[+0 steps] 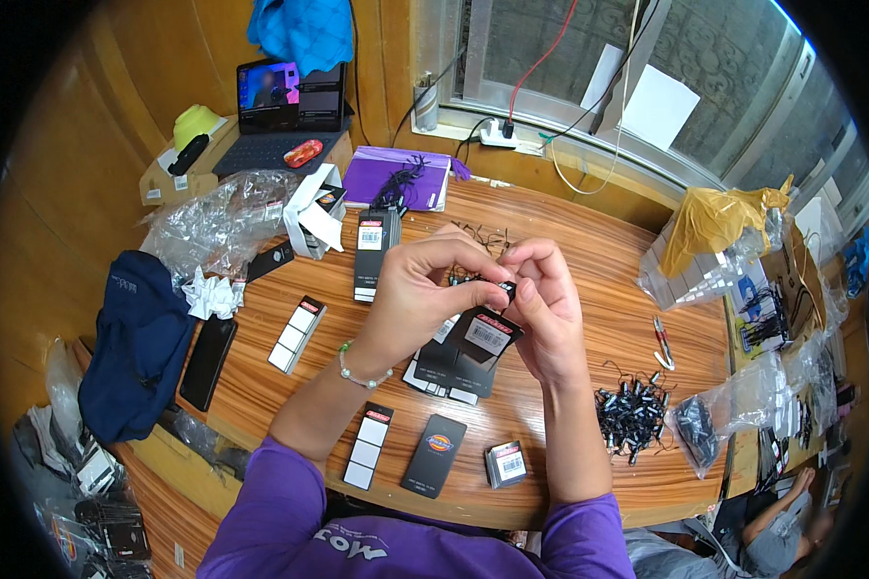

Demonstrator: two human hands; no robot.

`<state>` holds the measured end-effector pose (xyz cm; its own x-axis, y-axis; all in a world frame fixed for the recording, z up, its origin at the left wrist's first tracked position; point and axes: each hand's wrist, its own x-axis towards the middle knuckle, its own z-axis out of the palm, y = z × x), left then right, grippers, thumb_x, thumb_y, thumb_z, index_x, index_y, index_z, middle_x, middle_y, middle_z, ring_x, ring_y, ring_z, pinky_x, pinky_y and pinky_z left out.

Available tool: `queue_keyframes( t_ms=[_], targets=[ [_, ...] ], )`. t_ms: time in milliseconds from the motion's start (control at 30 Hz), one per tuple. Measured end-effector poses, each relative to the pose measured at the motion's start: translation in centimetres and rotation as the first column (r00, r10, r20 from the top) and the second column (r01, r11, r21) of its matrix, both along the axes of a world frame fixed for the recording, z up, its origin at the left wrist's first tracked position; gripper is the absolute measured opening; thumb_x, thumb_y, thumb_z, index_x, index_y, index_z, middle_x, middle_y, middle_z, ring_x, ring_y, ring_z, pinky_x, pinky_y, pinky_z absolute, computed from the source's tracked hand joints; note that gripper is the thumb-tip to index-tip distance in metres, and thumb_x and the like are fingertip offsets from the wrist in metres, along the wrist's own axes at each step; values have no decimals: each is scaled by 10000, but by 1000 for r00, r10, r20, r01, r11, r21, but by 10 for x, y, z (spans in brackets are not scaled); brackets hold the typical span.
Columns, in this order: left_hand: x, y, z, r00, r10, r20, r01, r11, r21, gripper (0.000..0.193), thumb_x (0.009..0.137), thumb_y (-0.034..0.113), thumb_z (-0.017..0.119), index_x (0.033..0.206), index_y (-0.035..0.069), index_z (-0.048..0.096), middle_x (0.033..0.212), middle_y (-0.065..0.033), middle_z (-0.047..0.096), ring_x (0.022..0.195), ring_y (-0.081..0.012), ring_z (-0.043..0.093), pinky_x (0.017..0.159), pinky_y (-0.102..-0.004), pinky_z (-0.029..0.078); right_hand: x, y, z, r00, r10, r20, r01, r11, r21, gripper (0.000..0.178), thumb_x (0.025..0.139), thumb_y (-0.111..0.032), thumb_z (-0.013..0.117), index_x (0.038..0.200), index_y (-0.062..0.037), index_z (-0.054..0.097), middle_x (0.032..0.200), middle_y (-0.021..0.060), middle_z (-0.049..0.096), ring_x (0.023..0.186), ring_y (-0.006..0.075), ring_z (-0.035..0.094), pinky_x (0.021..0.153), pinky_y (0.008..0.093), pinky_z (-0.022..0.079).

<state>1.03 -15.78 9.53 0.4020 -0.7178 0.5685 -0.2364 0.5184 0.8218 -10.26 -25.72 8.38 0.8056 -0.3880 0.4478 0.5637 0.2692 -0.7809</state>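
My left hand (434, 280) and my right hand (552, 314) meet over the middle of the table, both closed in a pinch. Between their fingertips is a small black piece (500, 291), seemingly part of a tag string. Just below it, against my right hand, hangs a black hang tag (489, 336) with a red band and a barcode sticker. My fingers partly hide where string and tag meet. Under my hands lies a fanned stack of black tags (439, 372). Nearer me are a white-and-black label strip (367, 449), a dark grey tag (434, 455) and a small label stack (506, 464).
Right of my forearm lies a heap of black tag strings (632, 415), with red-and-white snips (662, 343) beyond. Corded black tags (375, 253) overlap a purple folder (386, 179). A black phone (208, 362) lies left; a tablet with keyboard (285, 106) stands behind. Another person's arm (777, 507) shows lower right.
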Motion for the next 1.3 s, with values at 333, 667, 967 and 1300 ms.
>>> queue_keyframes(
  t_ms=[333, 667, 967, 1300],
  targets=[
    [-1, 1, 0, 998, -12, 69, 14, 999, -35, 187, 646, -24, 734, 815, 21, 668, 777, -44, 618, 771, -115, 539, 668, -222, 433, -6, 0, 6, 999, 37, -39, -37, 999, -5, 246, 876, -150, 556, 1065, -36, 448, 953, 33, 511, 897, 92, 485, 789, 222, 392],
    [11, -12, -5, 901, 288, 324, -302, 953, -6, 146, 702, 72, 695, 838, 27, 666, 860, -66, 602, 867, -176, 516, 769, -285, 403, 0, -13, -6, 937, 37, -347, -118, 969, -216, 410, 947, -367, 379, 1055, 9, 501, 929, 77, 588, 846, 138, 563, 777, 267, 453],
    [-7, -21, -17, 966, 80, 246, -151, 946, 286, 446, 839, 122, 599, 1206, 46, 358, 1016, -70, 504, 935, -149, 525, 828, -278, 428, 12, -30, -17, 987, 0, -158, 52, 943, 328, 334, 955, -280, 372, 853, -1, 525, 856, 154, 606, 809, 207, 592, 771, 320, 486],
    [-3, -16, -41, 991, 39, 128, -93, 893, 440, 487, 858, 25, 527, 1311, 68, 353, 931, -45, 600, 845, -58, 548, 756, -189, 436, 12, -50, -26, 993, 0, -122, 52, 905, 422, 259, 953, -247, 375, 968, -42, 533, 1037, 155, 598, 999, 214, 551, 880, 375, 415]
  ],
)
